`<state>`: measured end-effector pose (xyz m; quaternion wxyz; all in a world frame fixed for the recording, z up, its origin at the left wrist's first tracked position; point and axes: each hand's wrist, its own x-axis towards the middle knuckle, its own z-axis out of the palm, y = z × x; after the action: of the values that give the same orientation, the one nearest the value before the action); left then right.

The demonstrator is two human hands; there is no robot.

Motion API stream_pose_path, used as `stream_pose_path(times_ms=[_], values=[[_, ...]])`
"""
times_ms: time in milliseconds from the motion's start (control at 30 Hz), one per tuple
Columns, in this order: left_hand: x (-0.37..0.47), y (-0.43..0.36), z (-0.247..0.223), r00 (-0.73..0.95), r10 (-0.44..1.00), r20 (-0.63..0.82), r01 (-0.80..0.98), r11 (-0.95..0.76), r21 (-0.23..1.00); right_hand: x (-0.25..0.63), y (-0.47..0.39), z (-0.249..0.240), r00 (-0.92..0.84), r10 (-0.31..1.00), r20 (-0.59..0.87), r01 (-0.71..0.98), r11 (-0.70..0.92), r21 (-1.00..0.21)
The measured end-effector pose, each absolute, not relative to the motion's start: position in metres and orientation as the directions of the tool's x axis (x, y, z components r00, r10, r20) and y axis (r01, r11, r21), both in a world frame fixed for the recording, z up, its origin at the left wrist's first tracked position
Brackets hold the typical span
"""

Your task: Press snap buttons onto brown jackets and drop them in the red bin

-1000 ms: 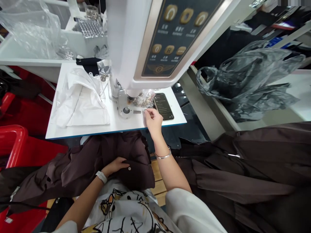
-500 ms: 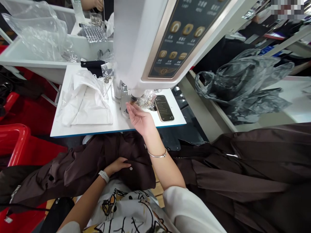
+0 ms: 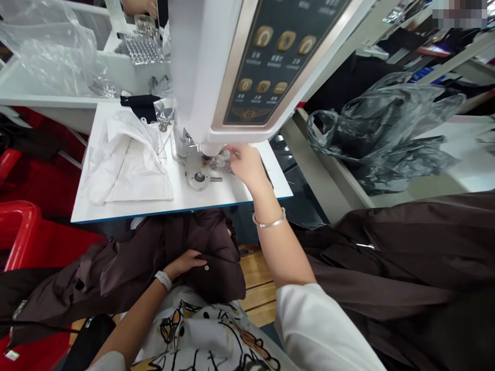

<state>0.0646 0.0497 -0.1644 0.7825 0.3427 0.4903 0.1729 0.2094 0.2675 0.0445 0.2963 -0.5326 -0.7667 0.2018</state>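
Observation:
A dark brown garment [image 3: 216, 281] lies bunched across my lap, a small light snap button [image 3: 206, 268] showing on it. My left hand [image 3: 187, 262] is on this cloth, closed over a fold. Under the head of a white button-fastening machine [image 3: 193, 77], my right hand [image 3: 247, 162] is at a clear plastic bag of small shiny parts [image 3: 221, 162]. Its fingers are bent together at the bag, and what is between them is hidden. Left of the bag stands the machine's lower metal arm with a round die [image 3: 199, 176] and a spring.
A white plastic bag [image 3: 135, 170] lies on the table's left side. A phone, mostly covered by my right hand, lies behind it. Red bins [image 3: 19, 226] stand at left. Grey plastic [image 3: 386, 123] and more brown cloth [image 3: 406, 252] are at right. Another person's hand [image 3: 149, 7] shows at the back.
My right hand has moved right, from beside the machine's lower die to the bag of small parts, and turned from palm up to palm down. My left hand stays on the garment.

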Motion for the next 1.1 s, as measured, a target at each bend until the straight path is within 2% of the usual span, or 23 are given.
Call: stream_pose_path(times_ms=[67, 133, 200, 400, 467, 600, 700, 800, 933, 1100], values=[[0.064, 0.048, -0.165, 0.453, 0.614, -0.647, 0.065, 0.700, 0.711, 0.204, 0.291, 0.040, -0.346, 0.927, 0.145, 0.809, 0.373, -0.454], [0.063, 0.047, -0.167, 0.448, 0.623, -0.642, 0.060, 0.695, 0.716, 0.194, 0.306, 0.034, -0.358, 0.930, 0.083, 0.860, 0.363, -0.359], [0.063, 0.045, -0.168, 0.444, 0.631, -0.636, 0.053, 0.690, 0.722, 0.185, 0.312, 0.028, -0.302, 0.948, 0.105, 0.888, 0.319, -0.332], [0.062, 0.042, -0.170, 0.439, 0.647, -0.623, 0.047, 0.676, 0.735, 0.182, 0.308, 0.027, -0.191, 0.964, 0.188, 0.898, 0.248, -0.364], [0.062, 0.042, -0.170, 0.438, 0.652, -0.618, 0.052, 0.668, 0.742, 0.187, 0.302, 0.031, -0.149, 0.964, 0.221, 0.885, 0.230, -0.404], [0.062, 0.043, -0.167, 0.439, 0.661, -0.609, 0.058, 0.655, 0.753, 0.195, 0.277, 0.040, -0.118, 0.945, 0.306, 0.738, 0.290, -0.610], [0.063, 0.044, -0.164, 0.444, 0.668, -0.598, 0.060, 0.644, 0.763, 0.193, 0.253, 0.041, -0.213, 0.940, 0.267, 0.577, 0.341, -0.742], [0.062, 0.044, -0.163, 0.448, 0.674, -0.587, 0.066, 0.630, 0.774, 0.186, 0.236, 0.033, -0.264, 0.938, 0.225, 0.432, 0.323, -0.842], [0.062, 0.044, -0.165, 0.427, 0.704, -0.568, 0.105, 0.585, 0.804, 0.177, 0.228, 0.013, -0.265, 0.920, 0.288, 0.300, 0.363, -0.882], [0.065, 0.035, -0.147, 0.317, 0.805, -0.501, 0.171, 0.471, 0.865, 0.177, 0.227, 0.003, -0.331, 0.888, 0.320, 0.341, 0.428, -0.837]])
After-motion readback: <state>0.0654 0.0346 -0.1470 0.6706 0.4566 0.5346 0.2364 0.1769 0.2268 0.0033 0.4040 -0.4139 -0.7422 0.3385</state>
